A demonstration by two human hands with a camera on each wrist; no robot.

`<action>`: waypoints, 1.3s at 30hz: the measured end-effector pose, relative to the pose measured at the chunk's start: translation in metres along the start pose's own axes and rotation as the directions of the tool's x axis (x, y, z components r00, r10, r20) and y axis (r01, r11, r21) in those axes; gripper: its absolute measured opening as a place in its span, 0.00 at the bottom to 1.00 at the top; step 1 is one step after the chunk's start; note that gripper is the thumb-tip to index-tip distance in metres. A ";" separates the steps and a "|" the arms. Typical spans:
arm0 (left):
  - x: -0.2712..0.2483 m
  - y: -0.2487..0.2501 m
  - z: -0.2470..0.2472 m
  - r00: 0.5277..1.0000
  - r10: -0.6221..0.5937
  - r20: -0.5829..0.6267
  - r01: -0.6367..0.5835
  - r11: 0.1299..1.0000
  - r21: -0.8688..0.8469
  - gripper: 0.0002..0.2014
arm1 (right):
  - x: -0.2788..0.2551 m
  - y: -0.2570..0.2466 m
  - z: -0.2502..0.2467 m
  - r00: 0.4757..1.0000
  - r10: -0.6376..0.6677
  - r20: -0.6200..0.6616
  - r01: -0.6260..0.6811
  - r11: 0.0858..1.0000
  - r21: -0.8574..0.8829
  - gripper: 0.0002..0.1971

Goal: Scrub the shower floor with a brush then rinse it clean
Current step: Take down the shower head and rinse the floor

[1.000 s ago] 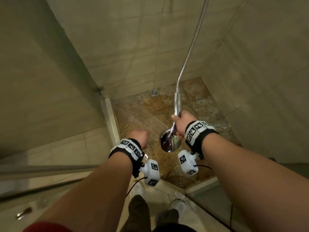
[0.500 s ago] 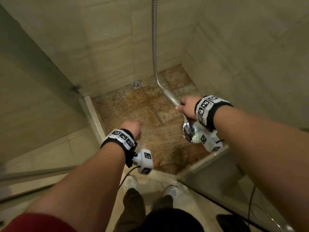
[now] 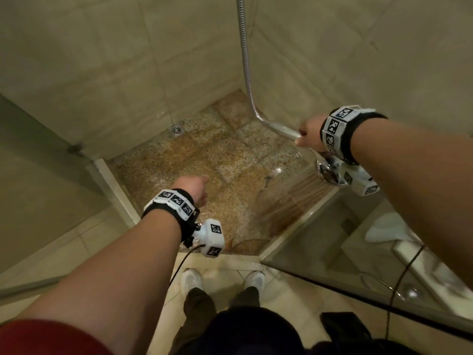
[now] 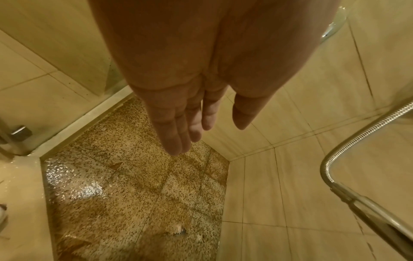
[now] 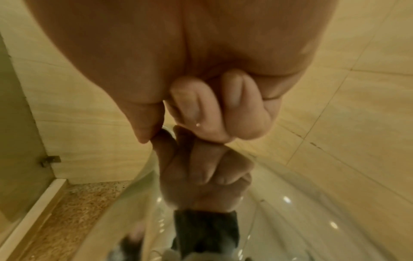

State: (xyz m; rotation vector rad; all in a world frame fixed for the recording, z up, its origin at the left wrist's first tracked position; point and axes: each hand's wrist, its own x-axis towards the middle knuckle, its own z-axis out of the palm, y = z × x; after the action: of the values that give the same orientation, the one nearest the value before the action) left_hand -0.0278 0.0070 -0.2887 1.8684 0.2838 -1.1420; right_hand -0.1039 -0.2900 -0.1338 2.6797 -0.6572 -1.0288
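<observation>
Head: right hand (image 3: 309, 135) clamped on shower head (image 3: 329, 172), spraying near-right corner of wet shower floor (image 3: 210, 160); left hand (image 3: 193, 187) hovered empty. No brush in sight, so rinsing stage, probably late.
Left wrist: fingers (image 4: 178, 130) straight, together, holding nothing; floor glistened; hose (image 4: 357, 139) at right.
Right wrist: fingers (image 5: 201, 113) curled tight round chrome handle.
</observation>
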 end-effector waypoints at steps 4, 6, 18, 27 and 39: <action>-0.002 0.001 0.002 0.999 -0.033 -0.019 0.030 0.991 -0.130 0.18 | -0.005 0.009 0.003 0.999 0.054 0.001 -0.053 0.998 -0.015 0.22; -0.003 0.000 0.002 0.999 -0.018 -0.029 0.014 0.992 -0.129 0.19 | -0.010 0.006 0.003 0.999 0.048 0.010 -0.048 0.999 0.000 0.25; 0.000 -0.009 -0.008 0.997 0.006 -0.081 -0.014 0.994 -0.106 0.09 | -0.030 -0.048 0.005 0.994 -0.097 0.040 0.092 0.988 0.124 0.28; -0.005 -0.006 -0.007 0.997 0.004 -0.079 -0.016 0.990 -0.142 0.09 | -0.004 0.017 0.001 0.996 0.088 0.013 -0.088 0.995 -0.038 0.23; -0.017 -0.002 -0.015 0.996 0.039 -0.077 -0.045 0.996 -0.079 0.16 | -0.030 0.013 0.024 0.984 0.165 -0.064 -0.155 0.978 0.140 0.13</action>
State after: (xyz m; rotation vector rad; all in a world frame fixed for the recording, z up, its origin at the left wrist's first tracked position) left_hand -0.0293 0.0247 -0.2739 1.8404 0.3268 -1.0192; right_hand -0.1440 -0.2881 -0.1296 2.7086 -0.9408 -0.8667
